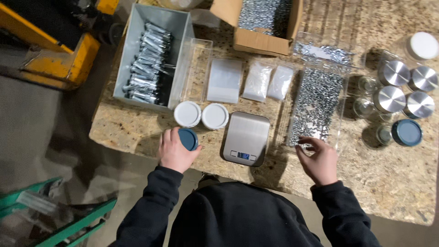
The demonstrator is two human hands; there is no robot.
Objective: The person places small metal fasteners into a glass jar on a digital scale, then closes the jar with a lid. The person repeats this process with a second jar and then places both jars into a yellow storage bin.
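My left hand (173, 151) grips a jar with a dark blue lid (188, 138) near the front edge of the stone table (388, 183). My right hand (318, 158) is at the near end of a clear tray full of small silver screws (315, 103), with its fingertips pinched together over the screws. Whether it holds any screws I cannot tell. A small steel kitchen scale (247, 137) lies between my two hands, with nothing on its plate. Two jars with white lids (201, 115) stand just behind my left hand.
A grey bin of bagged metal parts (146, 59) and an empty clear tray (196, 68) sit at back left. Behind are flat plastic bags (224, 80), a cardboard box of screws (263, 23). Several jars with silver, white and blue lids (402, 98) stand at right.
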